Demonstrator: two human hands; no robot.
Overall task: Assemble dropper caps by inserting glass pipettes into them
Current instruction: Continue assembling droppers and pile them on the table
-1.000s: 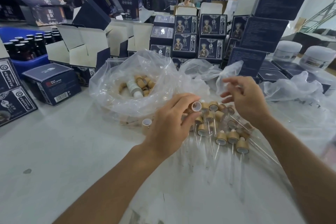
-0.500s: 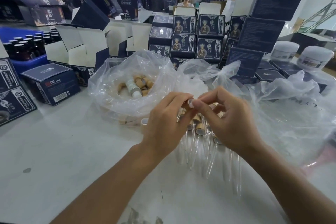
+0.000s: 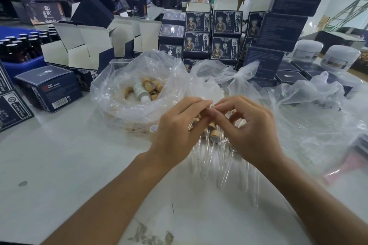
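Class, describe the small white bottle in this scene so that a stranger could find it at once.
Start at the big clear plastic bag left of the two hands. Inside it lies a heap of tan wooden caps. The white bottle lies among them, the only pale, long thing in that pile.

One second ago the right hand [image 3: 251,127] was raised apart from the left hand [image 3: 177,131], its fingers spread above the assembled droppers [image 3: 214,137]; it has since closed in until its fingertips meet those of the left hand. The cap that showed at the left fingertips is now hidden between the two hands. Both hands now cover most of the dropper rows beneath them.
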